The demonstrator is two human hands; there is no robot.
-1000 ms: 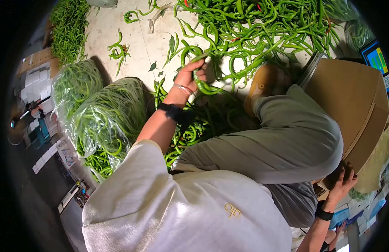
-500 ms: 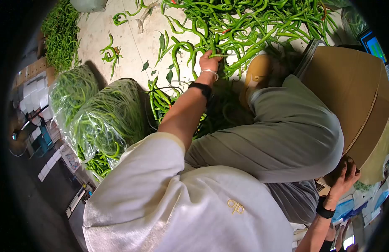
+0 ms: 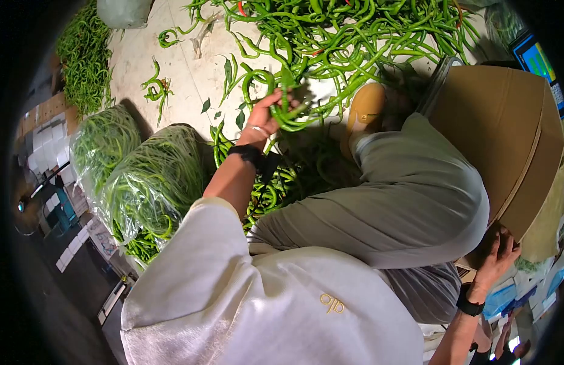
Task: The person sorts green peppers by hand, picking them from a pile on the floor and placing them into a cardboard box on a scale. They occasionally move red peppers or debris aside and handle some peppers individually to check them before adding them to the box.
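Your left hand [image 3: 265, 114] is curled around a few curved green peppers [image 3: 292, 128], held just above the pale floor [image 3: 181, 82] at the near edge of a loose pepper heap [image 3: 355, 27]. Your right hand [image 3: 500, 258] is on the lower edge of the cardboard box [image 3: 489, 115], fingers bent against it; can't tell whether it grips or just rests there.

Handling, judged by look: each pepper should be light, smooth and a bit slick, firm but springy, liable to snap or bruise if you bend it hard. Hooked shapes likely tangle, so a handful may drag neighbours along. Best hold is around the thick middle of the bunch, fingers under the curve, light squeeze; thin tips and stalks look weak.

Materials: peppers glossy, long, twisted, a few red ones mixed in. Clear plastic bags [image 3: 154, 176] left of your arm, crinkled, bulging, packed with more green peppers. Box brown, matte, stiff-looking, with a folded seam. Dry-looking leaves [image 3: 206, 106] scattered, floor smudged with dirt. Tan shoe [image 3: 366, 109] beside the heap, grey trousers [image 3: 416, 188] soft and creased. Device with a blue screen [image 3: 536, 64] behind the box.
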